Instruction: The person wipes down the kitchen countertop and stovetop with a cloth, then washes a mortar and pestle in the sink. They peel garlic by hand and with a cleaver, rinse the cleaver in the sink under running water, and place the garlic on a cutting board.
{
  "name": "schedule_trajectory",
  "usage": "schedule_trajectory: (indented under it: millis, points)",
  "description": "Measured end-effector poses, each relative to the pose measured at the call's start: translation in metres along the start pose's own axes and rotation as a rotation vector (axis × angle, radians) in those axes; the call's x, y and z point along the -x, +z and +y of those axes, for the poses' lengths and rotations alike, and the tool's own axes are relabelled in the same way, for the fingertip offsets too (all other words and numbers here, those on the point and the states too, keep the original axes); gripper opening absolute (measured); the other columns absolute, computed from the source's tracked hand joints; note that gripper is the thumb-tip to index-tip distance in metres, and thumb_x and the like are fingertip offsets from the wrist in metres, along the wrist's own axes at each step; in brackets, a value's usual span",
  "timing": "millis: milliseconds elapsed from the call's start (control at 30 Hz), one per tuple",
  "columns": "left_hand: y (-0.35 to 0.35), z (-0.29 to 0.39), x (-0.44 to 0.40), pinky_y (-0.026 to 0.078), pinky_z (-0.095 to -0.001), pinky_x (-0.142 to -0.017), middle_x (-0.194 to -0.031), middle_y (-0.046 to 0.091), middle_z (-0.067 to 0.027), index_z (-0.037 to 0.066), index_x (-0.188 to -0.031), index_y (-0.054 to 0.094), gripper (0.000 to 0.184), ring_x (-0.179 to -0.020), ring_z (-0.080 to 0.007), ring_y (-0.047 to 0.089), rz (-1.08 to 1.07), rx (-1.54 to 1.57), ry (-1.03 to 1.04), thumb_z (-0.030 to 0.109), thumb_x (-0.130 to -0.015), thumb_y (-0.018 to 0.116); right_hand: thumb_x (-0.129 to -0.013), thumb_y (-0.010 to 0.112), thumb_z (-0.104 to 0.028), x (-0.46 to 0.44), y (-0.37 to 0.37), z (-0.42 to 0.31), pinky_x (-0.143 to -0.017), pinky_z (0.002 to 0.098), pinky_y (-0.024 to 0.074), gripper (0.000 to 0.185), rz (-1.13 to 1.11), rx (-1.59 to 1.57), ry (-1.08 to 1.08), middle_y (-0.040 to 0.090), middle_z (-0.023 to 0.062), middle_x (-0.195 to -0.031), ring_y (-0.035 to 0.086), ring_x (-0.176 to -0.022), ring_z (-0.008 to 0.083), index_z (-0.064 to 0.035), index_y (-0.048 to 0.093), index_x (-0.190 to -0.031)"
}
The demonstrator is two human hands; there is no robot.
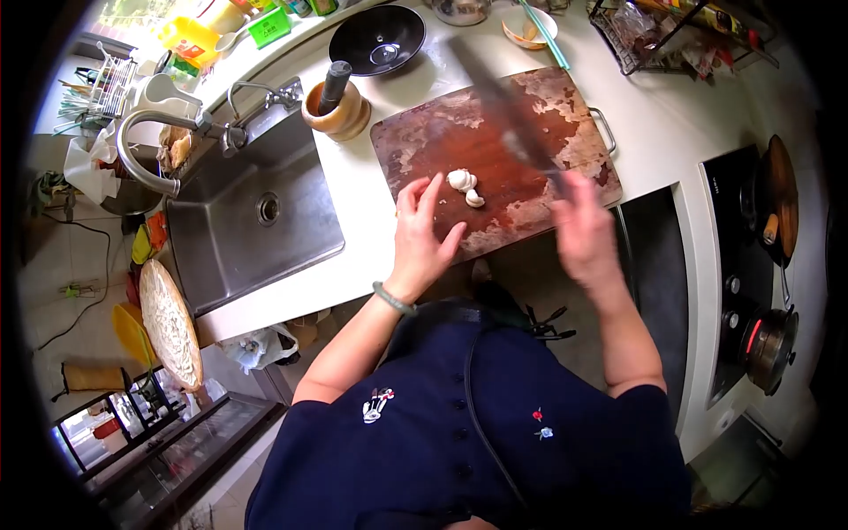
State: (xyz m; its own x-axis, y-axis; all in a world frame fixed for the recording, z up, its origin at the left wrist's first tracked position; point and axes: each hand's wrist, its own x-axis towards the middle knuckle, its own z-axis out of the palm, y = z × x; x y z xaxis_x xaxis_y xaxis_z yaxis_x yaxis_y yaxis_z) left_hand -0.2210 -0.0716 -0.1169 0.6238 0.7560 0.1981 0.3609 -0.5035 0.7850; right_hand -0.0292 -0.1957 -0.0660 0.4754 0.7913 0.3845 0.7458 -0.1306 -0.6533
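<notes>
A few white peeled garlic cloves lie in a small cluster on the worn reddish-brown cutting board. My left hand rests at the board's near left edge, thumb and fingers apart, just left of the garlic and holding nothing. On the right, my right hand is closed round the handle of a kitchen knife. The dark blade slants up and away to the left over the board, smeared by motion. A pale blurred spot shows near the blade; I cannot make out what it is.
Left of the board are a wooden mortar with a dark pestle and a steel sink. Behind stand a black bowl and a small bowl with chopsticks. A stove with a pot is far right.
</notes>
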Motion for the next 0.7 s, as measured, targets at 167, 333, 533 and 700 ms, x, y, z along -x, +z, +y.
schedule_trajectory:
  millis: [167, 333, 533, 700]
  points:
    - [0.035, -0.005, -0.024, 0.042, -0.0433, -0.087, -0.126, 0.039, -0.0214, 0.017, -0.133, 0.044, 0.074, -0.106, -0.0376, 0.045, -0.059, -0.498, 0.118, 0.032, -0.068, 0.076, -0.098, 0.037, -0.035, 0.031, -0.053, 0.120, -0.038, 0.0209, 0.0340, 0.031, -0.138, -0.709, 0.862, 0.041, -0.0018, -0.058, 0.038, -0.043, 0.0051, -0.0060, 0.047, -0.094]
    - [0.054, -0.023, -0.036, 0.043, -0.0400, -0.078, -0.111, 0.046, -0.0207, 0.012, -0.114, 0.053, 0.049, -0.098, -0.0340, 0.047, -0.151, -0.671, 0.161, 0.038, -0.076, 0.067, -0.098, 0.037, -0.036, 0.051, -0.048, 0.165, -0.037, 0.0220, 0.0342, 0.032, -0.224, -0.728, 0.966, 0.040, -0.0016, -0.056, 0.038, -0.041, 0.0058, -0.0066, 0.046, -0.090]
    - [0.063, -0.032, -0.038, 0.050, -0.0356, -0.061, -0.094, 0.045, -0.0168, 0.005, -0.094, 0.051, 0.024, -0.079, -0.0295, 0.056, -0.143, -0.643, 0.275, 0.017, -0.078, 0.065, -0.097, 0.040, -0.037, 0.054, -0.032, 0.165, -0.034, 0.0232, 0.0348, 0.034, -0.375, -0.681, 0.973, 0.042, -0.0007, -0.054, 0.039, -0.038, 0.0066, -0.0066, 0.044, -0.084]
    - [0.049, -0.031, -0.038, 0.052, -0.0389, -0.059, -0.098, 0.045, -0.0171, 0.007, -0.095, 0.052, 0.022, -0.076, -0.0321, 0.058, -0.102, -0.500, 0.174, 0.014, -0.078, 0.064, -0.096, 0.041, -0.036, 0.061, -0.009, 0.142, -0.033, 0.0243, 0.0357, 0.034, -0.438, -0.606, 0.913, 0.043, 0.0011, -0.053, 0.040, -0.038, 0.0080, -0.0055, 0.045, -0.082]
